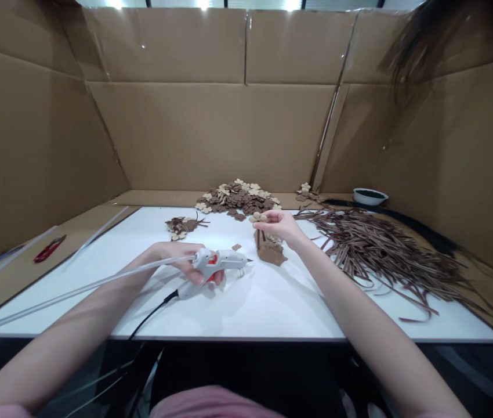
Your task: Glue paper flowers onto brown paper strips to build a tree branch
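My left hand (196,268) is wrapped round the handle of a white glue gun (224,261), whose nozzle points right and whose back end carries a long clear glue stick (85,286). Between the thumb and fingers of my right hand (278,223) is a light tan flower piece (257,217), with a thin brown strip hanging below it. Just under that hand, a crumpled brown piece (271,252) lies on the white board (246,319), to the right of the nozzle. A small tan scrap (236,247) rests above the glue gun.
Brown and tan flower pieces form a heap (242,197) at the back. A smaller cluster (182,226) lies left of it. Brown strips (377,249) cover the right side, near a white bowl (370,196). A red tool (49,249) lies at the left; cardboard walls (211,133) surround the board.
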